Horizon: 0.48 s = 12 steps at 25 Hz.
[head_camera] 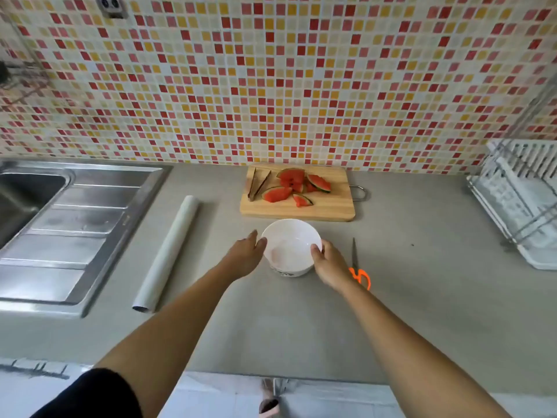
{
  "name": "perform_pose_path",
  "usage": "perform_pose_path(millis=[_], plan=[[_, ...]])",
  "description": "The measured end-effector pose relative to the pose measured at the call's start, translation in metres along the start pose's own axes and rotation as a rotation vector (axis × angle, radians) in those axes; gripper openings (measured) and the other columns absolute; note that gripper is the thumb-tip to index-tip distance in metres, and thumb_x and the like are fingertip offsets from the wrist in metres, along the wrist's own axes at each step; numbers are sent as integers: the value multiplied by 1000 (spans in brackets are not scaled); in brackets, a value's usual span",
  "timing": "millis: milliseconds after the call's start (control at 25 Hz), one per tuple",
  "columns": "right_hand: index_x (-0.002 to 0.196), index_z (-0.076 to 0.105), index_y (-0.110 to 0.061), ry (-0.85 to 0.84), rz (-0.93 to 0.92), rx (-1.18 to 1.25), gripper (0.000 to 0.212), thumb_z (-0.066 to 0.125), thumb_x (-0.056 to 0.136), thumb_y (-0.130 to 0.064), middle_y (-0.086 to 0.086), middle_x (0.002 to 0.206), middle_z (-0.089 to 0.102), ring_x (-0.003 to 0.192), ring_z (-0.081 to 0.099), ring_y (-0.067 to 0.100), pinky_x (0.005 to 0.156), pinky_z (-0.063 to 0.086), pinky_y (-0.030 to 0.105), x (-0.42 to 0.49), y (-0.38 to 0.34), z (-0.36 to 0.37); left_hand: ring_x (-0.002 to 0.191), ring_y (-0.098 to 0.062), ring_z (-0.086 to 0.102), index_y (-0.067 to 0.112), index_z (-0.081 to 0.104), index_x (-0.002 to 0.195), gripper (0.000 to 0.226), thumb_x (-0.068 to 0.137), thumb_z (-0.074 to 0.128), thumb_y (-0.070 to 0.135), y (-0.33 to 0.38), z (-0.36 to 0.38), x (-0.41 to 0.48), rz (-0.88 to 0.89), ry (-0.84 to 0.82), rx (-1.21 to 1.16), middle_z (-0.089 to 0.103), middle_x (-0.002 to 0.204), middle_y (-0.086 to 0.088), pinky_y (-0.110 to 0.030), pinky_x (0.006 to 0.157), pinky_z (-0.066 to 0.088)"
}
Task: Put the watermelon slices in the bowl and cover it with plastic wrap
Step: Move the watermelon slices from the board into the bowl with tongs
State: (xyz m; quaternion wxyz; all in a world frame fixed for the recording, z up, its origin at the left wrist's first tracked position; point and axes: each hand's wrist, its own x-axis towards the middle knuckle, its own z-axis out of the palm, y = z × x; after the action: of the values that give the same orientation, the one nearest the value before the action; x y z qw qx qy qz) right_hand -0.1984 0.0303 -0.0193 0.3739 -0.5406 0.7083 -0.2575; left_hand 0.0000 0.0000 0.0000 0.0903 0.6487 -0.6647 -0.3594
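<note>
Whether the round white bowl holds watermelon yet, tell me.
No, the round white bowl is empty; the red watermelon slices lie on the wooden board.

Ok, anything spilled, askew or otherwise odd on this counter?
Nothing stands out. The watermelon slices and tongs lie on the cutting board, the empty bowl sits between the left hand and right hand, and no juice shows on the counter.

Glossy white ceramic bowl (291,247), pale wooden cutting board (331,206), brushed steel sink (75,212), matt grey desk (422,297), glossy mosaic tiles (271,86).
</note>
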Motion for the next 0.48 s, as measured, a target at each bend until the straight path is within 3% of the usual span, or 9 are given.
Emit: perform_pose_path(millis=[160, 280, 480], plan=[[130, 39, -10, 83, 99, 3, 40, 29, 98, -31, 15, 129, 53, 117, 50, 34, 83, 36, 32, 16, 4, 14, 100, -40, 61, 8, 35, 139, 45, 101, 24, 29, 2, 14, 26, 4, 30, 19, 60, 120, -23, -47, 92, 48], [128, 39, -12, 101, 114, 2, 36, 26, 99, -29, 16, 123, 57, 110, 53, 35, 74, 32, 30, 28, 5, 22, 97, -40, 62, 9, 36, 138, 42, 98, 28, 16, -2, 13, 48, 23, 33, 57, 62, 112, -22, -48, 87, 51], [122, 44, -11, 183, 125, 34, 33, 26, 99, -26, 18, 116, 60, 104, 56, 36, 76, 39, 34, 53, -3, 20, 94, -39, 62, 8, 41, 133, 39, 95, 33, 13, 1, 8, 73, 99, 33, 11, 63, 107, -21, -48, 83, 53]])
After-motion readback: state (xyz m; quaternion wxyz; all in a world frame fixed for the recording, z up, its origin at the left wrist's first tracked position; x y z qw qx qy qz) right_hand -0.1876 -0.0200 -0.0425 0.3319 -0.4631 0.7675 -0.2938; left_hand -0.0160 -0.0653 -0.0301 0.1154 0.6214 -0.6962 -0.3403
